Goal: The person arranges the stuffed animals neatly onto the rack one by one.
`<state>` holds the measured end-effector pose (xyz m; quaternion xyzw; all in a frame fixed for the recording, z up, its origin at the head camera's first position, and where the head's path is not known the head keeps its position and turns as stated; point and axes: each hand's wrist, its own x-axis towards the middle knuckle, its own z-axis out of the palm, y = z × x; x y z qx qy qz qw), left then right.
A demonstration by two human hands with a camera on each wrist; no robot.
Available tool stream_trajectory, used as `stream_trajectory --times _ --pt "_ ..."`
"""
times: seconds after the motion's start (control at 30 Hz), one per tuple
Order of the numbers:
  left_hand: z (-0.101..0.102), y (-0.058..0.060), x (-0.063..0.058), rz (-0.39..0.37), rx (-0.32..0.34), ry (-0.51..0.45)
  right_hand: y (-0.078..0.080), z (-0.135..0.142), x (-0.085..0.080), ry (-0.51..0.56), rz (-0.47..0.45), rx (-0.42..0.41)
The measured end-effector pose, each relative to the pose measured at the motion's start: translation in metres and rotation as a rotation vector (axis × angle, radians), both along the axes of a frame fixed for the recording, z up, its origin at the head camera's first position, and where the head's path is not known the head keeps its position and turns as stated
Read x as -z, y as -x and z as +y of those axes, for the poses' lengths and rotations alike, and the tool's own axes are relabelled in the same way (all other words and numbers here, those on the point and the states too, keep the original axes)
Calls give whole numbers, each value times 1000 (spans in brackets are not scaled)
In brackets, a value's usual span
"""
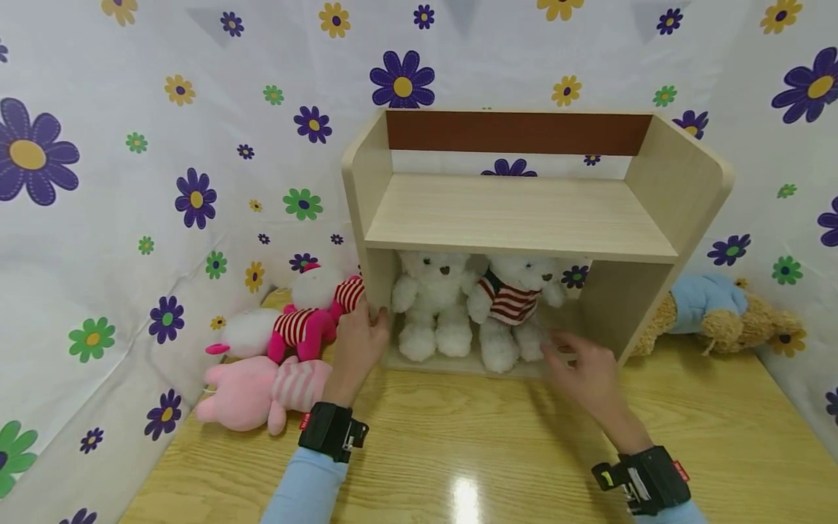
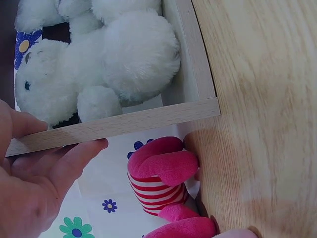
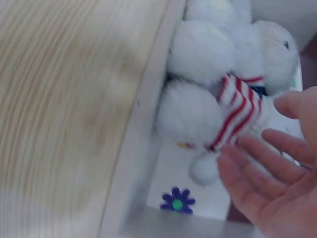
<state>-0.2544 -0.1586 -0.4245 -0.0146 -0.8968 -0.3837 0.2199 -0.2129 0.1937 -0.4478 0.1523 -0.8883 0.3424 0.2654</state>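
Note:
A small pale wooden shelf (image 1: 517, 211) stands on the table. In its lower compartment a plain white teddy bear (image 1: 433, 298) sits at the left, beside a white teddy bear in a red-and-white striped top (image 1: 513, 302). My left hand (image 1: 358, 346) grips the front edge of the shelf's left side panel (image 2: 143, 120), thumb on the inner face and fingers on the outer. At the opening's right, my right hand (image 1: 585, 371) is close to the striped bear's foot. Seen in the right wrist view, its fingers are loosely spread and hold nothing.
Left of the shelf lie two white-and-magenta plush toys in striped tops (image 1: 297, 335) and a pink plush pig (image 1: 245, 393). A brown teddy bear in blue (image 1: 713, 309) lies on its side at the right. Flowered cloth (image 1: 216, 131) hangs behind the wooden table (image 1: 419, 444).

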Motion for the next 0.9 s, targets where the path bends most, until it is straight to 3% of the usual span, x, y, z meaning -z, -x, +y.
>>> stream_trajectory --times 0.2,0.67,0.9 --pt "0 -1 0 4 2 12 -16 26 -9 17 152 41" --pt "0 -2 1 -4 7 11 -27 65 -8 115 295 92" --pt "0 -2 2 -4 -1 8 -28 82 -5 174 313 194"
